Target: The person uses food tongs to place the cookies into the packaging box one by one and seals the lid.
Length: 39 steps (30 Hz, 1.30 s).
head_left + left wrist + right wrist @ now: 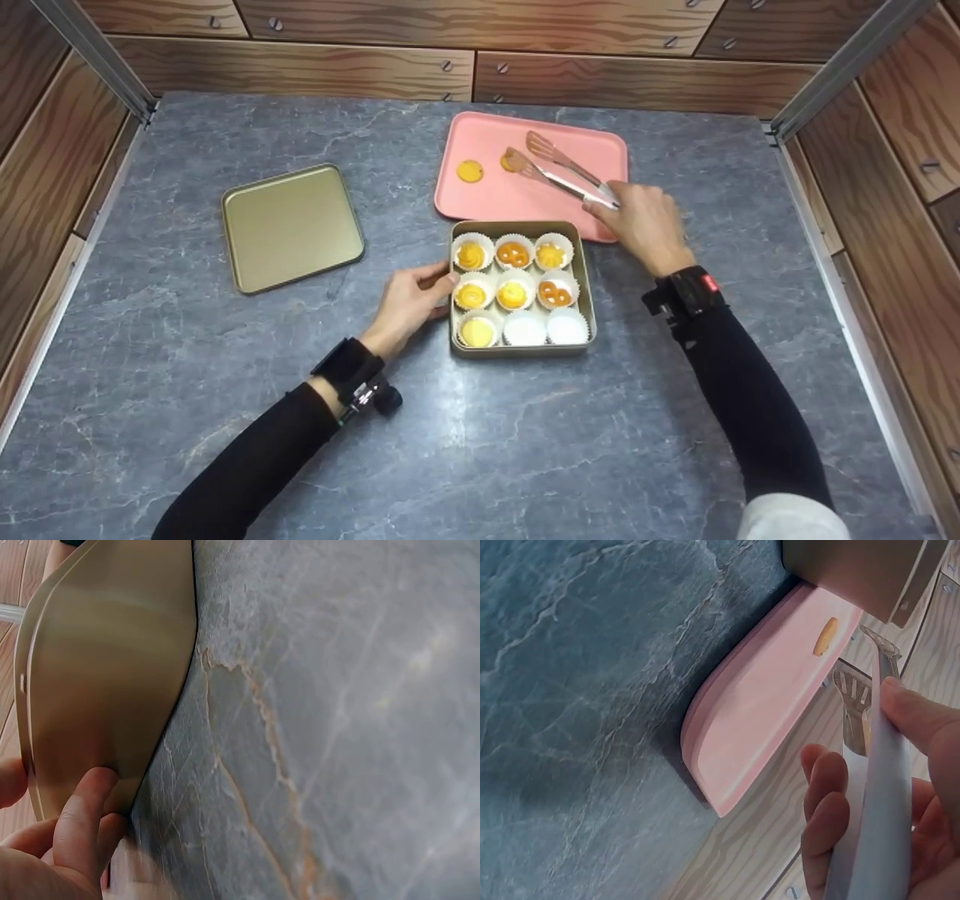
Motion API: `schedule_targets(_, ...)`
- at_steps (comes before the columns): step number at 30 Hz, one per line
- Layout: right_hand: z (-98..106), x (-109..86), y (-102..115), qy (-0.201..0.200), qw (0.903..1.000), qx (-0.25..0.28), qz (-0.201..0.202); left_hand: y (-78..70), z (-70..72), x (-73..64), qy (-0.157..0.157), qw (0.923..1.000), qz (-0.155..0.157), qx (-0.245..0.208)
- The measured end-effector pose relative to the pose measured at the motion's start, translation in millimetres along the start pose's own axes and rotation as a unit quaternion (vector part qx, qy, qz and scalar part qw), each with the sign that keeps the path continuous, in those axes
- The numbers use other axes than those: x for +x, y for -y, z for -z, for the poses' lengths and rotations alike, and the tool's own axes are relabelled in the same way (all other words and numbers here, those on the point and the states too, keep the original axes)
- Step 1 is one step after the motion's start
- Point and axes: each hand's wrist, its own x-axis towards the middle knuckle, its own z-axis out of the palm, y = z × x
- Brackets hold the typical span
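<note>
With its fingers round the handles, my right hand [646, 225] holds metal tongs [570, 184] over the pink tray [604, 150]. The slotted tong heads stand apart, one overlapping a cookie [507, 162] in the head view. Another round yellow cookie [470, 171] lies at the tray's left. My left hand [411, 304] touches the left side of a gold tin [525, 351], thumb at the rim and fingers against the wall [97, 720]. Inside are white paper cups in rows; most contain yellow or brown cookies, such as a pretzel-shaped one [555, 293]. Two front cups [568, 327] show only white.
A gold square lid [292, 229] lies on the grey marbled table [420, 465], left of the tin. Wood-patterned panels [300, 67] close off the back and both sides. The tin stands right in front of the tray.
</note>
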Motion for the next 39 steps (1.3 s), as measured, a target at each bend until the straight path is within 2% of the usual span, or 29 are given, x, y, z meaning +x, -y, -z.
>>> schedule_targets(6, -5, 5.5, 2, 0.011, 0.9998, -0.005, -0.015, -0.4, -0.2, 0.0, -0.003, 1.0000, 0.003, 0.000)
schedule_targets(17, -14, 9.6, 5, 0.012, 0.9997, -0.011, -0.017, -0.2, -1.3, -0.2, 0.000, 0.9999, 0.000, -0.014)
schedule_targets(33, -23, 10.1, 6, 0.016, 0.9993, -0.008, -0.034, -0.7, -0.6, -0.5, 0.000, 1.0000, 0.002, -0.004)
schedule_targets(39, -25, 7.3, 5, 0.003, 0.9998, -0.004, -0.019, -0.1, 0.0, -0.8, 0.006, 0.9999, -0.005, -0.012)
